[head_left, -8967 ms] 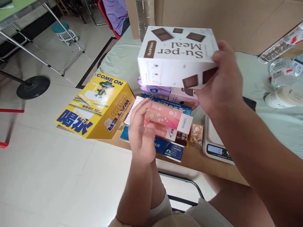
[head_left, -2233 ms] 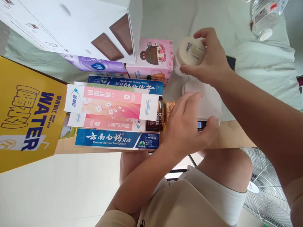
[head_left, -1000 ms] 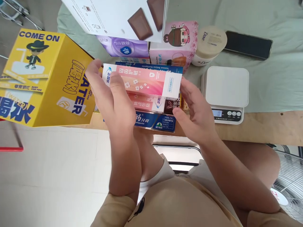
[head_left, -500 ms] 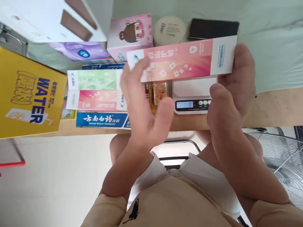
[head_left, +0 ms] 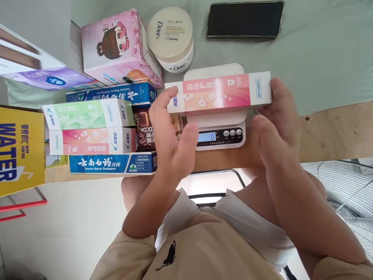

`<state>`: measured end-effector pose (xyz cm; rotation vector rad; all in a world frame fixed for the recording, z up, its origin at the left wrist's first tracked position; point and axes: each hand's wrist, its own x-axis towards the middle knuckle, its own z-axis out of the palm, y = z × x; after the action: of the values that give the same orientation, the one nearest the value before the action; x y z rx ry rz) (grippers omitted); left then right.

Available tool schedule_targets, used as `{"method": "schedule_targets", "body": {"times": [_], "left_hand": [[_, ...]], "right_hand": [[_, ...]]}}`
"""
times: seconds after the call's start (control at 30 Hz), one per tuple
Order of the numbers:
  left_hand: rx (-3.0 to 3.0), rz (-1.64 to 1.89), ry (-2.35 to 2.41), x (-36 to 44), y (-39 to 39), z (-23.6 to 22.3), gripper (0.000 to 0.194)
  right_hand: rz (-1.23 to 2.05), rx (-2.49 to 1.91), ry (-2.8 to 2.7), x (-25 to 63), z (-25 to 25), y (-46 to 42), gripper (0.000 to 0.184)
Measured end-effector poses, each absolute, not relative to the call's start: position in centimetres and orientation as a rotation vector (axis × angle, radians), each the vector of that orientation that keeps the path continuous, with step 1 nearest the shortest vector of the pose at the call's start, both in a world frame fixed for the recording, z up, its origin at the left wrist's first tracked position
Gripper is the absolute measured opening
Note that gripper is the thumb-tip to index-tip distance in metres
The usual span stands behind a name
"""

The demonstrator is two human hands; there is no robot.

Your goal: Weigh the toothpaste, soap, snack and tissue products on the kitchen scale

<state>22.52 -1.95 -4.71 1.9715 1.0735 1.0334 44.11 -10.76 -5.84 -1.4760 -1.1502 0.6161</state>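
Note:
A long pink toothpaste box (head_left: 218,93) lies lengthwise across the white kitchen scale (head_left: 214,128), just over its platform. My right hand (head_left: 276,124) grips the box's white right end. My left hand (head_left: 170,134) has its fingers spread, with fingertips against the box's left end. The scale's display is lit below the box.
Left of the scale sits a stack of toothpaste boxes (head_left: 90,132) and a cocoa bar (head_left: 144,130). Behind stand a pink tissue box (head_left: 119,46), a Dove jar (head_left: 171,37), a black phone (head_left: 244,19). A yellow carton (head_left: 19,149) is far left, a fan (head_left: 344,194) at right.
The pink box has come off the stack, moved right and come down over the scale. My right hand kept its end; my left hand has loosened to fingertips.

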Motion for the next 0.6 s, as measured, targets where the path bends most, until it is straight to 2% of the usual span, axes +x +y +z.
{"method": "schedule_targets", "body": {"times": [0.07,0.13,0.27,0.4,0.6], "left_hand": [[2.009,1.255,1.012,21.8,-0.2,-5.9,0.086],[2.045,1.385,0.947,21.0,1.3,-7.1,0.093],[2.006,1.412,0.861,20.1,2.0,-8.0,0.092],[1.992,1.331,0.868,20.9,0.0,-6.6,0.074],[2.099,1.249,0.883,22.2,-1.2,-6.0,0.066]], "right_hand": [[0.533,-1.572,-1.034,45.8,-5.1,-10.7,0.054],[0.42,-1.651,-0.797,48.0,-4.2,-10.7,0.035],[0.572,-1.594,-0.538,50.4,-3.7,-10.8,0.04],[0.543,-1.588,-0.629,48.4,-4.1,-10.6,0.026],[0.566,-1.546,-0.738,46.0,-5.0,-10.0,0.033]]}}
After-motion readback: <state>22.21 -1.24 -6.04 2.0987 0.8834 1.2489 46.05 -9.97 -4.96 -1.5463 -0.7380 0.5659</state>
